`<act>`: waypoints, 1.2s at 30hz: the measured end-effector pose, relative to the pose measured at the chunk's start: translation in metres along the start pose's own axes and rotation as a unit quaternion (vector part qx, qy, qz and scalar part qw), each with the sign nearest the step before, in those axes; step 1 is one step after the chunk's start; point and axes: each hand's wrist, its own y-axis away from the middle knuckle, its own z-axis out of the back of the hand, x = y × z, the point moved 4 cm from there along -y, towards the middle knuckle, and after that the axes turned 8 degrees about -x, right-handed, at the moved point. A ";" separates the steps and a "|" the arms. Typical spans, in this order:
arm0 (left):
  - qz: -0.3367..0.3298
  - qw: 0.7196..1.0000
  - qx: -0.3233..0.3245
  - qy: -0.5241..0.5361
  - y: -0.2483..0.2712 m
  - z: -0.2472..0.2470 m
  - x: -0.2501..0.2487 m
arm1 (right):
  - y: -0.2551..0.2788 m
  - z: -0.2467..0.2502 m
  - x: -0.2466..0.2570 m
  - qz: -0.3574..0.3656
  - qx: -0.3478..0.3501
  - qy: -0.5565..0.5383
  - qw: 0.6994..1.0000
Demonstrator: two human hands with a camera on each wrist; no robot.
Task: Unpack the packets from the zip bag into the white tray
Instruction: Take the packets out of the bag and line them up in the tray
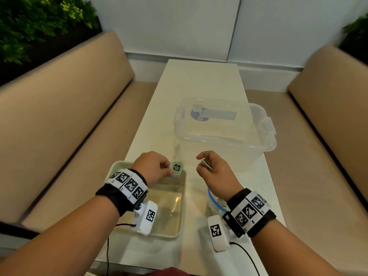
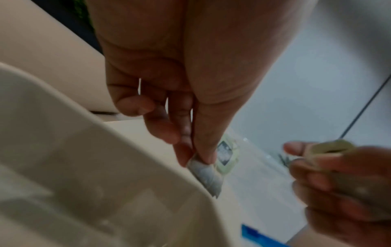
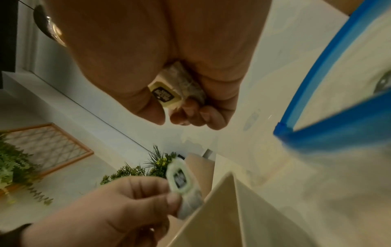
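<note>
Packets out, one per hand: left hand point(image 1: 157, 168) pinches green-labelled packet point(image 1: 176, 169) over far right corner of white tray point(image 1: 180, 206); right hand point(image 1: 212, 172) curls around yellow-labelled packet point(image 3: 167, 95). Tray interior looks bare, so nothing placed yet. Zip bag point(image 1: 216, 202) lies under right wrist. Pale table point(image 1: 199, 80), clear lidded bin point(image 1: 223, 126) beyond, beige benches either side.

The white tray point(image 1: 180, 198) lay open-topped at the surface's point(image 1: 201, 80) near left edge. A clear lidded bin point(image 1: 223, 124) blocked the middle toward the right edge, while the far end lay bare.
</note>
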 end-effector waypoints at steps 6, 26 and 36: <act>0.069 0.980 0.152 -0.110 -0.022 -0.043 0.037 | 0.001 -0.033 -0.021 -0.031 0.025 0.158 0.987; -0.014 0.954 0.188 -0.231 -0.037 -0.084 0.032 | 0.020 -0.044 -0.028 -0.136 0.010 0.138 0.981; -0.166 0.976 0.059 0.127 0.000 0.013 -0.030 | 0.012 -0.036 -0.012 -0.099 -0.001 -0.068 0.993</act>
